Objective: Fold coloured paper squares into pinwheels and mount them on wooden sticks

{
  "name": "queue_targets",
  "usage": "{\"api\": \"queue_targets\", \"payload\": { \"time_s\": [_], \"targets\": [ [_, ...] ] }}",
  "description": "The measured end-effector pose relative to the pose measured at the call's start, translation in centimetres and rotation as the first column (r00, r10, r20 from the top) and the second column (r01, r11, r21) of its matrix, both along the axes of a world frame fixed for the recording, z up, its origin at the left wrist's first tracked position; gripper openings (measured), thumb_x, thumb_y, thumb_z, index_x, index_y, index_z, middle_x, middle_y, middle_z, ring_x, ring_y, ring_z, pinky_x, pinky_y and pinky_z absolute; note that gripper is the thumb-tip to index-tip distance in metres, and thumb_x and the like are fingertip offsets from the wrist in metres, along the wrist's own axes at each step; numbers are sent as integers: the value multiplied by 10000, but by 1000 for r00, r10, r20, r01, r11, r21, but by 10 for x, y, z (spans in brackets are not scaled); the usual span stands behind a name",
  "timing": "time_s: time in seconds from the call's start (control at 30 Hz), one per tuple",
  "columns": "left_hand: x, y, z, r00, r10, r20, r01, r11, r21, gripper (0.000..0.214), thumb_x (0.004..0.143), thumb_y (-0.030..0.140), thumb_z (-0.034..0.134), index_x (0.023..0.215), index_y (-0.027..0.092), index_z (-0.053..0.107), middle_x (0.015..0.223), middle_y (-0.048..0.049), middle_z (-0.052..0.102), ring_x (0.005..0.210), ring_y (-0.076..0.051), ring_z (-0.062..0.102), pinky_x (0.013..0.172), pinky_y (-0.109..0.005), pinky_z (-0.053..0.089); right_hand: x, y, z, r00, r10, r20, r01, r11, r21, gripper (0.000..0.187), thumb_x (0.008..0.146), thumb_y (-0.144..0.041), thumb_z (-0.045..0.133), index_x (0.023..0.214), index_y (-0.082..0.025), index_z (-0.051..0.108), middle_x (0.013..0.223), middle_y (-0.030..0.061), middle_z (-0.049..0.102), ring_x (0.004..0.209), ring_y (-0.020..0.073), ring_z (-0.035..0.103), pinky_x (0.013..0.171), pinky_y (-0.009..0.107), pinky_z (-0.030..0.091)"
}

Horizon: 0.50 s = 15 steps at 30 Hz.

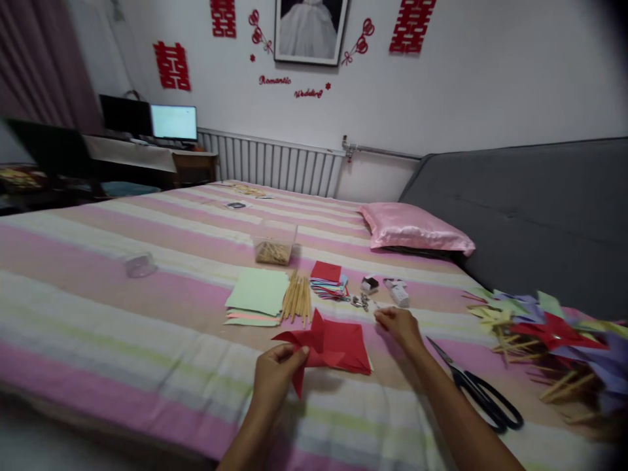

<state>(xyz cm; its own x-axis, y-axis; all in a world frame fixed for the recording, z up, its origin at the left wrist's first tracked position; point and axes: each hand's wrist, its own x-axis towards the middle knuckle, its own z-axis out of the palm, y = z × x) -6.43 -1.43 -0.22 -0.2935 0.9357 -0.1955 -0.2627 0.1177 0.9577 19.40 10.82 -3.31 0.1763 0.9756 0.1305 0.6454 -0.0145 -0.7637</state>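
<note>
A folded red paper pinwheel [314, 337] is pinched between the thumb and fingers of my left hand [277, 373]. Just right of it lies a stack of red paper squares [349, 343], which the pinwheel partly overlaps. My right hand [400, 327] is closed, its fingertips together beside a small heap of metal pins [360, 301]; whatever is in them is too small to make out. Near my right forearm, black-handled scissors [483, 392] rest on the striped bedspread [186, 366] with their blades pointing away from me.
Pale green paper [258, 291], wooden sticks [296, 297] and smaller coloured squares [328, 278] lie ahead. Behind them stands a clear box [275, 242] of sticks. Finished pinwheels [554, 333] pile up at right. Small boxes [396, 292] and a pink pillow [415, 226] sit farther back.
</note>
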Motion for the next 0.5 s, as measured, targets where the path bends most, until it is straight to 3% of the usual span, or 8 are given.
{"api": "queue_targets", "payload": {
  "time_s": [0.1,0.2,0.33,0.5],
  "targets": [
    [0,-5,1,999,20,29,-21,1000,3,244,449,326,769,455,139,613,438,14,560,445,-96,455,481,-211,335,7,-38,-9,998,55,-11,-55,997,-47,290,694,-389,526,590,-165,678,534,49,673,540,214,638,488,266,411],
    [0,-10,1,998,32,44,-33,999,11,216,467,304,762,456,144,617,445,9,567,455,-104,470,483,-215,338,13,-63,-25,981,43,189,-20,992,-122,254,683,-414,538,680,-224,707,661,49,713,677,247,659,569,298,434],
    [0,-15,1,998,47,37,-48,999,24,211,468,308,762,460,150,623,462,2,583,463,-115,487,475,-218,339,12,-75,-42,943,-3,332,11,1000,-22,289,745,-409,468,801,-242,697,864,71,712,806,263,645,677,338,455],
    [2,-14,1,999,41,32,-42,999,30,229,463,322,770,473,143,628,470,-1,592,465,-112,490,478,-214,344,7,-82,-41,939,-7,345,-11,999,49,309,767,-344,434,930,-197,652,995,85,669,901,237,620,753,323,452]
  ]
}}
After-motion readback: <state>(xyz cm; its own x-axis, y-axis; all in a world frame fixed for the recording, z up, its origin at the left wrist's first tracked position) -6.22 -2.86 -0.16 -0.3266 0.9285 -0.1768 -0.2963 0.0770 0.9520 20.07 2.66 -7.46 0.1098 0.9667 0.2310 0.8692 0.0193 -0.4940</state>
